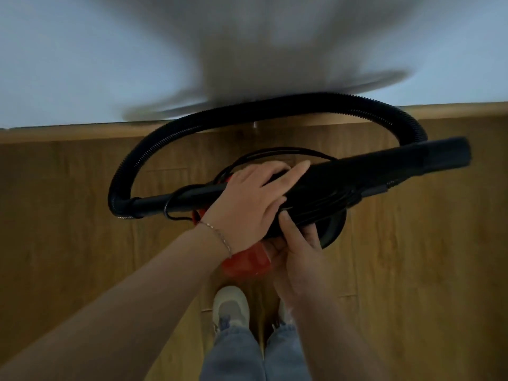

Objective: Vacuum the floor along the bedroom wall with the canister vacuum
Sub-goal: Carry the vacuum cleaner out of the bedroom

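Note:
I look straight down at the canister vacuum, a red body [247,261] with black parts, held above the wooden floor [82,215] close to the wall [68,64]. Its ribbed black hose [275,108] loops from the left end round to the right. A thick black wand [384,166] lies across the top, pointing right. My left hand [247,204] lies over the wand with fingers and thumb wrapped round it. My right hand [297,251] grips the vacuum body from below, thumb up against the black housing. Much of the body is hidden under my hands.
A wooden skirting board [68,133] runs along the foot of the pale wall, which carries a blurred dark shadow. A thin black cord [275,151] loops over the vacuum. My light shoes [231,303] and jeans stand right under it. Bare floor extends to both sides.

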### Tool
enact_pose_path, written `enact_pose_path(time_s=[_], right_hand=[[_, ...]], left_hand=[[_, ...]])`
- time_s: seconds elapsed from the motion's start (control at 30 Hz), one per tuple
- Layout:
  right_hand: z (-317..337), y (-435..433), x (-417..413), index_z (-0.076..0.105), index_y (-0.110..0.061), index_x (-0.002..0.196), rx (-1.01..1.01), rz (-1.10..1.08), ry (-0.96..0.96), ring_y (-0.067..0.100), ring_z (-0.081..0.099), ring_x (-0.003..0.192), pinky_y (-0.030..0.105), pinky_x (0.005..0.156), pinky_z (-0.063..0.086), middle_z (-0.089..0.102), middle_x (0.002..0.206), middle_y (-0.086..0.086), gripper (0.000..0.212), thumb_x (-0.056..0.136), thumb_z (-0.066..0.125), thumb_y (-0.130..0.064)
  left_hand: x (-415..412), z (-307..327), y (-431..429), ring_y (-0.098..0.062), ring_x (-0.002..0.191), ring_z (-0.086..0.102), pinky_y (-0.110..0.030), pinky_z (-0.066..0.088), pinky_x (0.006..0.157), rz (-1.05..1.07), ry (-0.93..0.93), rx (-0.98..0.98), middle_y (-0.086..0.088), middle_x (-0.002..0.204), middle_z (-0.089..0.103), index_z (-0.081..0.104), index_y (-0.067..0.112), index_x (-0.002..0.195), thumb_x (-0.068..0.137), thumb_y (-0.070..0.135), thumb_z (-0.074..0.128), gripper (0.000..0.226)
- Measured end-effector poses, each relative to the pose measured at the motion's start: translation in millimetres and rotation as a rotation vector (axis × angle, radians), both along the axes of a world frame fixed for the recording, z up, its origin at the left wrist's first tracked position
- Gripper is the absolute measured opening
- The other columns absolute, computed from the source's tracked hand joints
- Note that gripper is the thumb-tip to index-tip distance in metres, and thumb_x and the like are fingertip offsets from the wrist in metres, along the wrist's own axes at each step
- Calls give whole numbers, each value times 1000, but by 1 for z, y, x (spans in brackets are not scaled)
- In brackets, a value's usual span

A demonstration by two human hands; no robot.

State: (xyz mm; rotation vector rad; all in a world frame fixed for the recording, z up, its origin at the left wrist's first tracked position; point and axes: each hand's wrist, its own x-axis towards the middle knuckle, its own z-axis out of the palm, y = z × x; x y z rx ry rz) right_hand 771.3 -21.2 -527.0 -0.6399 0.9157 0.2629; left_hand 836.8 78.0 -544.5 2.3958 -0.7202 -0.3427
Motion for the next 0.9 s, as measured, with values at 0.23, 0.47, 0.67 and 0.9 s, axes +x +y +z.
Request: enact_pose_path(time_s=[0.23, 0.47, 0.67, 0.9], right_hand=[[-39, 0, 24, 56, -17, 126, -6, -63, -45, 17, 69, 98, 27, 77, 58, 72, 108, 5, 32, 96, 48, -10], [-70, 5, 37, 53, -14, 131, 6, -83, -22, 21, 66, 103, 31, 82, 58, 65, 123, 12, 37, 94, 51, -11], [-76, 11, 38, 51, -17, 133, -2, -94, -47, 24, 63, 113, 33, 88, 56, 64, 126, 9, 38, 96, 50, -12], [-73, 19, 18, 53, -21, 128, 18, -88, 0, 20, 63, 114, 32, 93, 53, 65, 125, 7, 33, 97, 49, -14]], left_hand=[[53, -41, -16, -14, 110, 47, -20, 36, 94, 46, 95, 8, 1, 126, 48, 21, 28, 147, 94, 17, 48, 60], [70, -80, -22, -21, 112, 47, -44, 42, 98, 55, 158, 68, 3, 129, 46, 21, 38, 145, 94, 22, 47, 60], [78, -83, -19, -19, 118, 44, -47, 37, 103, 15, 295, 57, 2, 129, 46, 21, 46, 143, 94, 24, 46, 59], [45, -72, -6, -15, 117, 45, -34, 37, 102, -64, 358, 3, 2, 126, 50, 28, 43, 141, 93, 17, 44, 57]])
